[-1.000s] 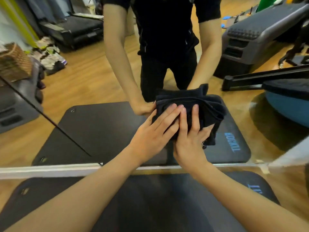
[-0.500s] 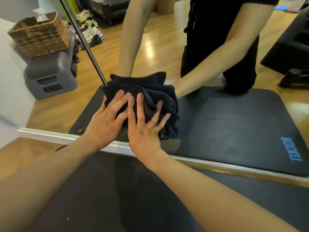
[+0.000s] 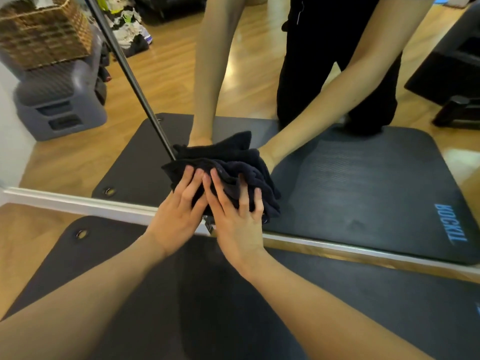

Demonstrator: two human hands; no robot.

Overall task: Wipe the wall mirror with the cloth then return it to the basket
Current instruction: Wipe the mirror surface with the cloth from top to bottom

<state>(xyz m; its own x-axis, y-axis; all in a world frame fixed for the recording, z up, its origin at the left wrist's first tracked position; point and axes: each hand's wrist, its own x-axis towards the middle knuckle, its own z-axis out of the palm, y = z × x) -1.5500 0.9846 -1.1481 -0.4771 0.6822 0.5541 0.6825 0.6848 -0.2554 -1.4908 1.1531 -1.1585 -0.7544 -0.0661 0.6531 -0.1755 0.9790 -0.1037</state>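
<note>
Both hands have slid the bunched dark navy terry cloth (image 3: 228,165) toward nine o'clock; left hand (image 3: 179,206) and right hand (image 3: 233,216) press it with near-straight fingers against the wall mirror (image 3: 350,178); overlapping, even-pressure strokes should clean best.

Two hands (image 3: 207,216), one cloth (image 3: 241,170), one mirror (image 3: 363,178), one basket (image 3: 44,32).

— How do the arms lie?
— Both reach forward, wrists close together.
— And the hands?
— Left hand (image 3: 179,211) and right hand (image 3: 235,219) side by side, fingers extended and slightly spread.
</note>
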